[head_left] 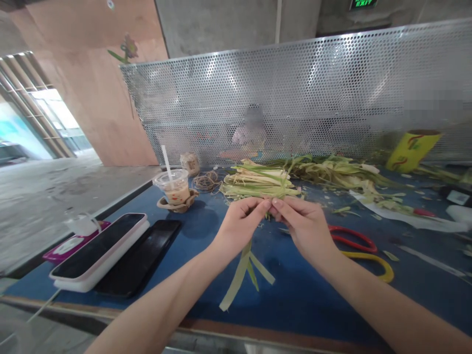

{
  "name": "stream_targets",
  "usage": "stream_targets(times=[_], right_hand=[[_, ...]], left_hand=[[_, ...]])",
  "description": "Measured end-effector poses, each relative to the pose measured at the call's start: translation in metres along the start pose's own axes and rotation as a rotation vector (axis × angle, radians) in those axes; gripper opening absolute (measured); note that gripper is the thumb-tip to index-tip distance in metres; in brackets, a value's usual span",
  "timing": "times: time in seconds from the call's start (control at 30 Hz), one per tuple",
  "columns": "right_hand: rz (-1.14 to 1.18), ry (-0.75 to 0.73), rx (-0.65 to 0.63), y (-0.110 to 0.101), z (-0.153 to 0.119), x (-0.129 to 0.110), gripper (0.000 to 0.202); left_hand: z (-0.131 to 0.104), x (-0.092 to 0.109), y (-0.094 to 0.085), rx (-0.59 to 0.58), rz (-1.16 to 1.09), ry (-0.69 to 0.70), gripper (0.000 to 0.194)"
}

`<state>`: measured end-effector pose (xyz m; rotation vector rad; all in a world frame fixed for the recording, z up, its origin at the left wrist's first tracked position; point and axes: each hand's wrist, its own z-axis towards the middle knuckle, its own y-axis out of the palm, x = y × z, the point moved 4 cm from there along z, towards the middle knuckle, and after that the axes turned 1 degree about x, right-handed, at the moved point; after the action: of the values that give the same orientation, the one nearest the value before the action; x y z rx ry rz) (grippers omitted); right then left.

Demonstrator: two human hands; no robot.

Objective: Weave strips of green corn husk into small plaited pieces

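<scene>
My left hand [241, 221] and my right hand [304, 221] meet over the middle of the blue table [295, 309], thumbs and fingertips pinched almost tip to tip. Between them they grip leaf strips [241, 275], whose pale green ends hang down below my left hand and fan out. The upper part of the strips is hidden by my fingers. Just behind my hands lies a bundle of green and cream leaf stalks [258, 182]. Scissors with one red and one yellow handle loop [383, 268] lie beside my right wrist, partly covered by it.
At left are an iced drink cup [173, 187] in a cardboard holder, a black phone [142, 255], and a phone on a white case [103, 246]. Tangled twine [206, 182] lies behind. Loose leaves [332, 172], a yellow roll [413, 150] and a perforated metal screen [276, 98] stand farther back.
</scene>
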<state>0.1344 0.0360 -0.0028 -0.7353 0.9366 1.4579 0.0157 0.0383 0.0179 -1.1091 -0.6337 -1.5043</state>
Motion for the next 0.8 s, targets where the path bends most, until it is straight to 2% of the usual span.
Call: stream_targets(times=[0.1, 0.17, 0.23, 0.43, 0.57, 0.63, 0.7, 0.73, 0.8], right_hand=[[0.173, 0.105, -0.013, 0.006, 0.000, 0.004, 0.032], [0.279, 0.175, -0.021, 0.011, -0.001, 0.004, 0.035], [0.348, 0.218, -0.031, 0.014, -0.002, 0.002, 0.035], [0.281, 0.219, -0.090, 0.013, 0.000, 0.001, 0.034], [0.138, 0.170, -0.134, 0.012, 0.000, -0.001, 0.015], [-0.060, 0.118, -0.123, 0.010, -0.002, -0.004, 0.014], [-0.327, -0.028, -0.074, 0.006, -0.004, -0.011, 0.015], [-0.474, -0.157, -0.049, 0.005, -0.005, -0.017, 0.014], [-0.772, -0.504, -0.017, 0.007, -0.012, -0.029, 0.014]], left_hand=[[-0.001, -0.005, -0.001, 0.085, -0.130, -0.059, 0.011], [-0.002, -0.003, -0.004, 0.150, -0.127, -0.027, 0.016], [-0.004, 0.001, -0.006, 0.181, -0.068, 0.038, 0.012], [-0.005, 0.006, -0.007, 0.224, 0.041, 0.139, 0.005], [-0.004, 0.003, -0.012, 0.295, 0.023, 0.158, 0.006], [-0.003, 0.003, -0.015, 0.338, 0.031, 0.177, 0.006], [-0.003, 0.003, -0.017, 0.375, 0.031, 0.195, 0.006], [-0.003, 0.004, -0.018, 0.388, 0.031, 0.200, 0.006], [-0.003, 0.003, -0.019, 0.398, 0.036, 0.199, 0.006]])
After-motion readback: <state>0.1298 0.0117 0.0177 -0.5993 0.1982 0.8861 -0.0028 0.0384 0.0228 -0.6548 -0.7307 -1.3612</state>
